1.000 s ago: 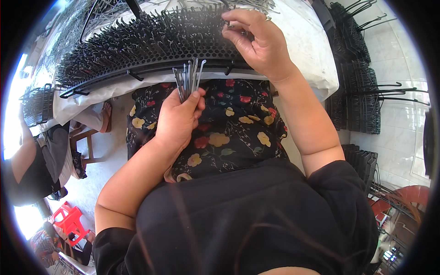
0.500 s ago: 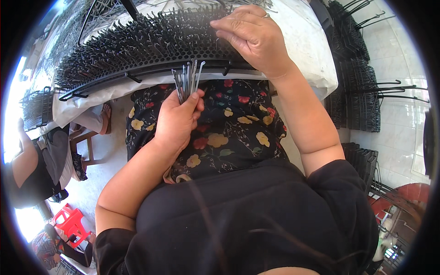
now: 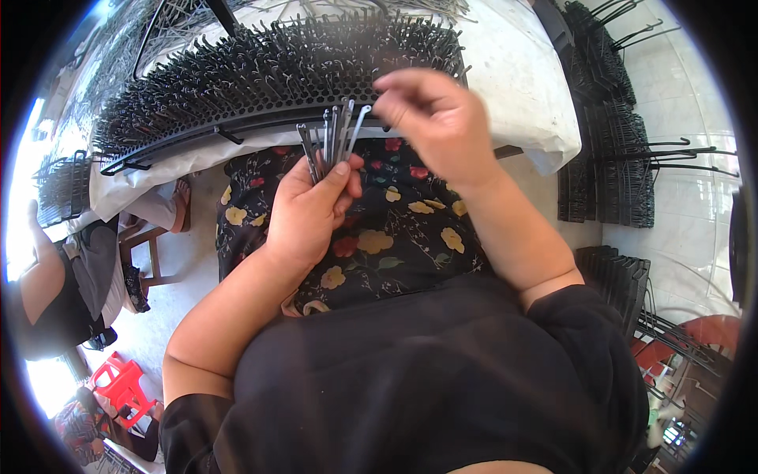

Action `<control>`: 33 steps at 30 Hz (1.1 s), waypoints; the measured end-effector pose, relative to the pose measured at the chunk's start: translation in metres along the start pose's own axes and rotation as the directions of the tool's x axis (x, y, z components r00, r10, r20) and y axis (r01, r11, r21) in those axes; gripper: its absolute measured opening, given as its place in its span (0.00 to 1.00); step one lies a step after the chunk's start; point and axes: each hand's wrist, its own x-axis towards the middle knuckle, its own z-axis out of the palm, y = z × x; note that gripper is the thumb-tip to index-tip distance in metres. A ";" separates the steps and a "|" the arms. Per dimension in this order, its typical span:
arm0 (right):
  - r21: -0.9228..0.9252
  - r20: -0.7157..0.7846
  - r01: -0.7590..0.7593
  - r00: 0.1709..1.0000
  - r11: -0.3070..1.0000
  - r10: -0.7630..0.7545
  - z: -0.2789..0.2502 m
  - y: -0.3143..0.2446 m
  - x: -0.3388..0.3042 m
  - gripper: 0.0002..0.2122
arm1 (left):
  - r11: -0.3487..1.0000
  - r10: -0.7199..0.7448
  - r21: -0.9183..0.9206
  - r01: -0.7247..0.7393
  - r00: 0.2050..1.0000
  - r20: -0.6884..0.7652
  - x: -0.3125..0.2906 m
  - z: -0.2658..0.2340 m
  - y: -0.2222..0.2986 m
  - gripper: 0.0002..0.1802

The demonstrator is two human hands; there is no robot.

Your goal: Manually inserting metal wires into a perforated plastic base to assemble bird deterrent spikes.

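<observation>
My left hand (image 3: 304,205) is closed around a bunch of thin metal rods (image 3: 338,142) with small looped ends, fanned upward above my lap. Beside their tips is my right hand (image 3: 442,122), blurred by motion, thumb and forefinger apart with nothing visible between them. One paler rod (image 3: 361,126) leans out of the bunch toward the right thumb. Just beyond both hands lies a long black perforated rack (image 3: 237,118), packed with many upright black hooked rods (image 3: 260,75). A row of round holes shows along its near edge.
White sheeting (image 3: 521,79) covers the table under the rack. Loose dark rods (image 3: 426,6) lie at the far side. Stacked black racks (image 3: 604,126) with long hooks stand at right. A person (image 3: 47,292) sits at left, with a red plastic stool (image 3: 122,387) lower left.
My right hand has moved from over the rack's right end down and nearer to the held rods, its fingers spreading. The bunch in my left hand has fanned slightly to the right.
</observation>
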 end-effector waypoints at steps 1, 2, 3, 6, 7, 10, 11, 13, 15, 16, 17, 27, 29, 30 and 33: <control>0.212 0.130 -0.139 0.985 0.967 0.113 0.006 0.004 -0.006 0.09 | 1.000 0.009 0.000 -0.009 0.999 0.045 -0.001 0.002 0.001 0.08; 0.384 0.286 -0.328 0.931 0.863 0.227 0.005 0.001 -0.011 0.07 | 1.000 0.005 0.001 -0.005 0.999 0.048 -0.001 0.004 0.002 0.08; 0.384 0.283 -0.328 0.932 0.863 0.228 0.003 0.003 -0.010 0.07 | 1.000 -0.004 -0.005 0.005 0.998 0.069 -0.002 0.007 0.004 0.09; 0.383 0.181 -0.257 0.963 0.887 0.201 -0.007 0.007 -0.001 0.06 | 0.998 -0.050 -0.019 0.052 0.992 0.115 -0.001 0.005 0.007 0.09; 0.421 0.134 -0.226 0.973 0.879 0.186 -0.013 0.007 0.004 0.09 | 0.996 -0.084 -0.028 0.089 0.987 0.137 0.000 0.004 0.007 0.09; 0.236 -0.099 0.073 0.994 0.969 -0.051 -0.025 0.009 0.018 0.17 | 0.988 -0.155 0.011 0.154 0.985 0.079 0.001 0.000 0.004 0.09; 0.058 -0.182 0.270 0.949 0.961 -0.255 -0.026 0.016 0.024 0.18 | 0.988 -0.152 0.010 0.152 0.985 0.078 0.001 0.000 0.003 0.09; -0.084 -0.209 0.400 0.889 0.913 -0.408 -0.026 0.019 0.030 0.17 | 0.984 -0.148 0.106 0.144 0.988 0.036 0.004 0.001 0.000 0.08; -0.372 -0.165 0.531 0.769 0.761 -0.617 -0.026 0.023 0.032 0.17 | 0.982 -0.144 0.131 0.140 0.989 0.029 0.003 0.004 0.001 0.08; -0.372 -0.165 0.531 0.770 0.762 -0.617 -0.024 0.025 0.032 0.17 | 0.978 -0.142 0.157 0.136 0.990 0.023 0.003 0.004 0.001 0.08; -0.352 -0.189 0.525 0.771 0.775 -0.608 -0.021 0.026 0.033 0.15 | 0.978 -0.142 0.157 0.137 0.990 0.022 0.003 0.004 0.001 0.08; -0.511 -0.064 0.618 0.666 0.597 -0.743 -0.021 0.033 0.038 0.18 | 0.986 -0.135 0.101 0.135 0.991 -0.001 0.005 0.004 0.001 0.06; -0.679 0.071 0.594 0.638 0.431 -0.767 -0.022 0.028 0.037 0.12 | 0.987 -0.140 0.080 0.140 0.990 0.001 0.004 0.003 0.000 0.06; -0.679 0.071 0.595 0.637 0.431 -0.767 -0.021 0.027 0.036 0.12 | 0.990 -0.128 0.061 0.127 0.992 0.012 0.004 0.002 0.000 0.06; -0.640 0.000 0.577 0.660 0.507 -0.751 -0.019 0.026 0.022 0.09 | 0.996 -0.088 0.010 0.088 0.996 0.029 0.002 0.003 0.001 0.06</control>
